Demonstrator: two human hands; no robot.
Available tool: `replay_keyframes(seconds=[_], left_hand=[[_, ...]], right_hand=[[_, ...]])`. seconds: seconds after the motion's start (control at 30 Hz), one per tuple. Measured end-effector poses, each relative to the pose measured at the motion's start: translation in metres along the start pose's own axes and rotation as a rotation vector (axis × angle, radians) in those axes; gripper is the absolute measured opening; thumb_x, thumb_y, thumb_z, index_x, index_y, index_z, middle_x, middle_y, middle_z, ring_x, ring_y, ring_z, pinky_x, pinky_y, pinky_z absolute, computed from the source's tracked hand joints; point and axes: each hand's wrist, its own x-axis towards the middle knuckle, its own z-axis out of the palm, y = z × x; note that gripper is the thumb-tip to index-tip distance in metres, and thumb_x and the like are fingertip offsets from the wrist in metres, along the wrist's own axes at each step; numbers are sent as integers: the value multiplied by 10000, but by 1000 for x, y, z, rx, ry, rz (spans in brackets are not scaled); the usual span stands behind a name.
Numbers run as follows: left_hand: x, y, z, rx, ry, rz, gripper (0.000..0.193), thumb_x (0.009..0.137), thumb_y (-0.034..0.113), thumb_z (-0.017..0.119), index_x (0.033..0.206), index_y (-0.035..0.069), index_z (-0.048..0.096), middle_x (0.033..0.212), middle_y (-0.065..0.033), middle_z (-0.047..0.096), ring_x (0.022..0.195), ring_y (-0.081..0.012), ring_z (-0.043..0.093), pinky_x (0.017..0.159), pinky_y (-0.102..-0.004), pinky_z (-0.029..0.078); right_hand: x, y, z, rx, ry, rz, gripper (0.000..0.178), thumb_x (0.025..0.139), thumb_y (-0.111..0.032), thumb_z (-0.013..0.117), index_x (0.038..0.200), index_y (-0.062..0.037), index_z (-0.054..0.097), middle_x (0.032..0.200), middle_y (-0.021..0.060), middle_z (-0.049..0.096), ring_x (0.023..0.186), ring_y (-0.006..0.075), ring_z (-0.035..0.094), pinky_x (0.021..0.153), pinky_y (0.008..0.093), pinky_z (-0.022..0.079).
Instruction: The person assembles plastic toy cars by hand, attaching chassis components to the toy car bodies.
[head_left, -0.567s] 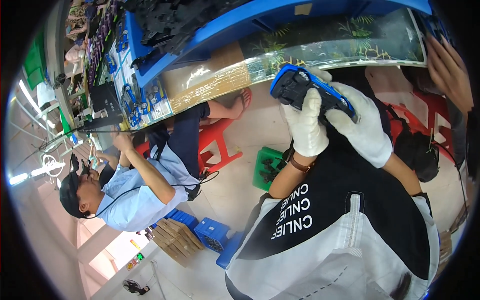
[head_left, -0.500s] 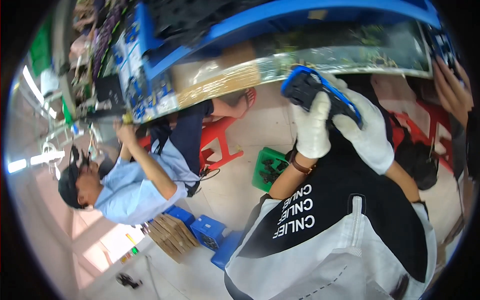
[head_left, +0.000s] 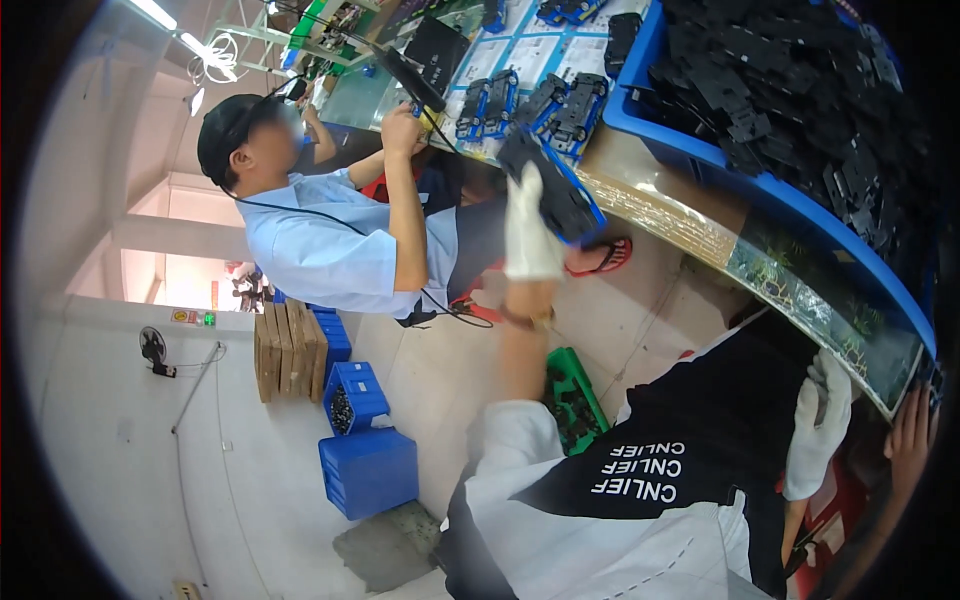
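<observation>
My left hand (head_left: 533, 225), in a white glove, is closed round a toy car (head_left: 568, 205) with a black underside and a blue body edge. The arm is stretched out to the left table edge, and the car is beside several similar upturned blue-and-black toy cars (head_left: 575, 115) on a blue-and-white sheet. Low on the right, my right hand (head_left: 822, 410), also gloved, is near the table's front edge, holding nothing, its fingers loosely bent and apart.
A large blue bin (head_left: 680, 145) full of black chassis parts stands on the table. A person in a light blue shirt (head_left: 335, 245) sits at the left. Below are a green crate (head_left: 590, 395) of dark parts and blue boxes (head_left: 368, 472). Another person's hand (head_left: 908, 430) shows at far right.
Both hands were on the toy car before. Now my right hand has let go and dropped lower, while my left has carried the car leftward to the laid-out cars. The view has turned left.
</observation>
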Motion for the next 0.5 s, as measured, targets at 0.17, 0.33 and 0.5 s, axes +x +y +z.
replay_keyframes(seconds=[0.17, 0.33, 0.5], left_hand=[[158, 26, 21, 371, -257, 191, 439, 904, 94, 555, 1323, 18, 447, 1127, -34, 591, 974, -119, 560, 853, -251, 440], [275, -1, 44, 762, -168, 207, 605, 858, 166, 630, 1379, -7, 376, 1147, -144, 618, 968, -198, 608, 817, -285, 469], [296, -45, 71, 1357, -313, 119, 506, 858, 239, 593, 1309, 31, 494, 1309, -214, 511, 1197, -321, 504, 998, -353, 394]], right_hand=[[-7, 7, -15, -208, -1, -54, 283, 881, 3, 543, 1164, -9, 562, 1130, 142, 600, 975, 258, 596, 876, 330, 455], [-21, 28, -47, -472, 11, -158, 256, 867, -10, 559, 1123, -16, 571, 1078, 159, 605, 974, 330, 588, 852, 376, 458], [-42, 36, -85, -613, 130, -56, 211, 864, 5, 535, 1069, -11, 587, 1027, 156, 610, 941, 333, 587, 826, 383, 466]])
